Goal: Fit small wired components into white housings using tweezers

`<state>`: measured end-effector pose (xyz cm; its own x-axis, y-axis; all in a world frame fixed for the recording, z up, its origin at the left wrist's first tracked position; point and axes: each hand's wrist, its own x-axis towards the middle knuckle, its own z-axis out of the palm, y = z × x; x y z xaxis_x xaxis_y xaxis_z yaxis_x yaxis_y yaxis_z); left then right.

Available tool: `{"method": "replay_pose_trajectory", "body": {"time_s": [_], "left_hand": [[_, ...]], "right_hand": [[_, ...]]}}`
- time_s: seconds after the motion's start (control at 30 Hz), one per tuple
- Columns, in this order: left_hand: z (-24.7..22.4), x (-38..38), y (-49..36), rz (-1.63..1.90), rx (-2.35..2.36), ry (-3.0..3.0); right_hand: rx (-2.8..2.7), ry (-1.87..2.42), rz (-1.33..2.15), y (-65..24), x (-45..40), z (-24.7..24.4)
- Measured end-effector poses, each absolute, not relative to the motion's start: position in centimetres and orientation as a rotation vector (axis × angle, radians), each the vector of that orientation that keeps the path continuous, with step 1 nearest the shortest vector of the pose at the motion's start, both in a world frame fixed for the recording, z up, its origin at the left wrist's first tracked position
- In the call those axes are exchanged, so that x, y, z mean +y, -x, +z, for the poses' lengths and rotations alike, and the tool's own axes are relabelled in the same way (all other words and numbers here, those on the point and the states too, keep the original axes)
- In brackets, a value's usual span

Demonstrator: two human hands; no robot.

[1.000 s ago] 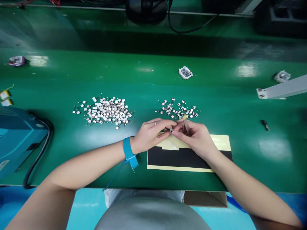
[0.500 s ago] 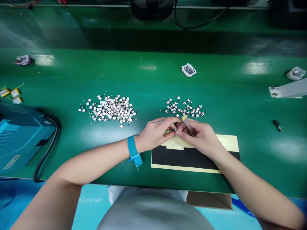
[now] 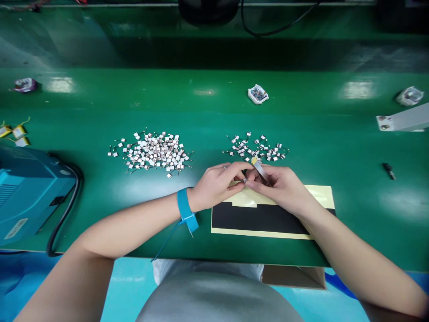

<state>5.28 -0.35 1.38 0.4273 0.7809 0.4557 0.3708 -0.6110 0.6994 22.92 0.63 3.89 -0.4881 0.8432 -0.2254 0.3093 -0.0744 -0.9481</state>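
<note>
A green bench (image 3: 214, 96) fills most of the view, and both forearms are extended across its near edge. A teal instrument housing (image 3: 30, 192) is placed at the left, with a black cable (image 3: 69, 210) curving beside it. A grey metal bracket (image 3: 404, 118) is seen projecting over the bench at the right. A sheet of black material on cream backing (image 3: 258, 218) lies flat, partly beneath the right hand (image 3: 281, 190). Two loose piles of small silver square components with fine dark wires are spread across the bench: a dense pile (image 3: 150, 154) at the left and a sparser pile (image 3: 254, 147) just behind the hands. A blue wrist strap (image 3: 184, 209) with a thin cord is worn on the left wrist, and a ring (image 3: 225, 167) is seen on the left hand (image 3: 214, 188).

The left fingers (image 3: 234, 172) are closed narrowly on a small silver square component (image 3: 244, 180), which is held above the upper edge of the sheet, with the right fingers (image 3: 258, 185) meeting it from the other side. A slim metallic strip (image 3: 260, 171) with a yellow tip is gripped in the right hand and tilted upward. The component is largely hidden by the fingertips; its surface detail is too small to tell.
</note>
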Motion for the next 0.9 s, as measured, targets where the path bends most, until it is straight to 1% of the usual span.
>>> {"method": "replay_pose_trajectory", "body": {"time_s": [0.57,0.9], "left_hand": [[1.45,-0.30,-5.26,1.073,0.978,-2.195],[1.21,-0.52,-5.25,1.067,0.998,-2.284]], "right_hand": [[-1.759,1.264,1.645,-23.04,0.73,3.90],[-1.772,1.368,1.492,-22.10,0.42,4.19]]}}
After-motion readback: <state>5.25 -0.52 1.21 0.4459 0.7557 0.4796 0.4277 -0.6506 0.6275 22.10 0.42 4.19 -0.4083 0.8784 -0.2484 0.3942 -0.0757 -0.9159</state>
